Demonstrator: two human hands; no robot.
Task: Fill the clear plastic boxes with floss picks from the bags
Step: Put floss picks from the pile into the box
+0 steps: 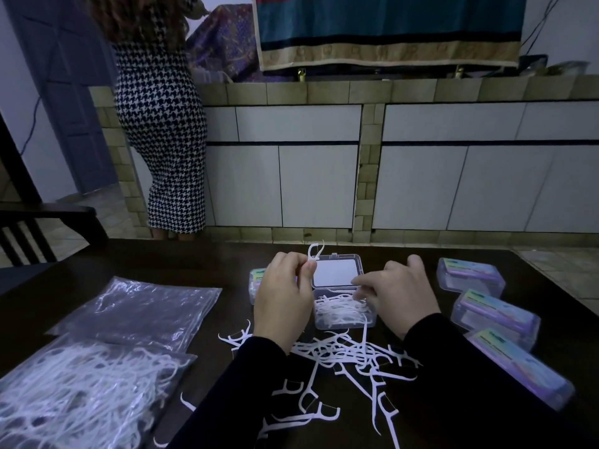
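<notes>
Loose floss picks (350,354) before open box (343,306)

Open box (343,306) at desk (201,260) centre; loose picks (350,358) at 6 o'clock, bags (97,358) at 8, closed boxes (496,315) at 3, perhaps another box (256,283) at 9.

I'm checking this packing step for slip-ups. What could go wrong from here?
The floss picks pinched in the left hand sit high above the open box and might drop outside it. The right hand pressing into the box could tip it. Sleeves may sweep the loose picks off the table.
</notes>
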